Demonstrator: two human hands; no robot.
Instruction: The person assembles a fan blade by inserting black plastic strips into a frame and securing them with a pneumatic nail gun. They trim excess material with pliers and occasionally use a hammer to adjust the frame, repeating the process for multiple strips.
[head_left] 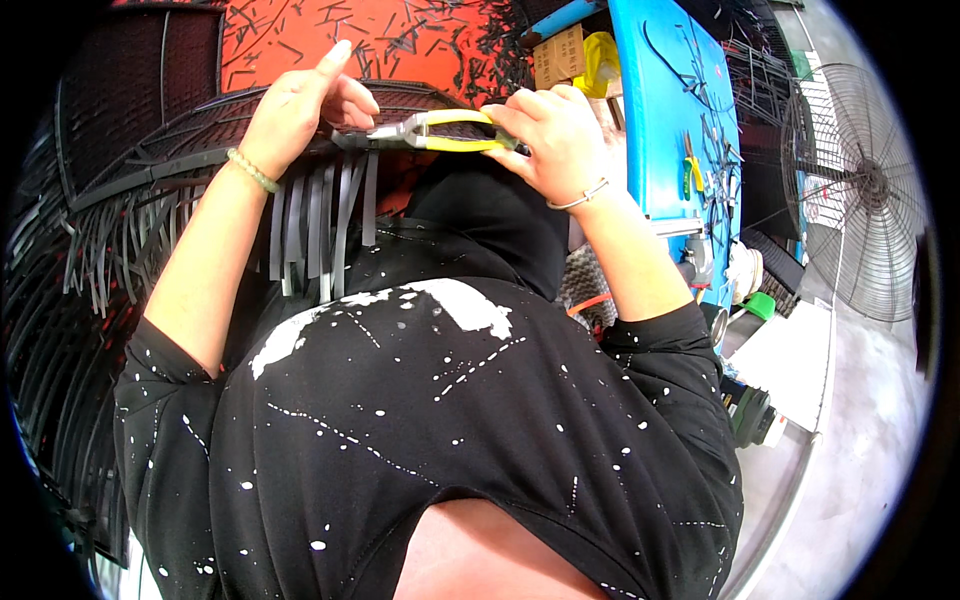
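Note:
My right hand (560, 140) is closed round the ends of the yellow-handled pliers (455, 118), held level with the metal jaws to the left. The jaws sit at the edge of a black woven panel (165, 168), beside a dark strip end; whether they grip it cannot be made out. My left hand (305, 105) is just left of the jaws, one digit stretched upward and the others loosely curved, with nothing visible in it. Below the panel edge hang several loose flat black strips (312, 225).
Black cut-off scraps cover a red surface (350, 45) ahead. On the right, a blue table (655, 100) holds another yellow-handled tool (693, 168) and dark strips. A cardboard box (558, 60) stands beside it. A large fan (870, 185) is at far right.

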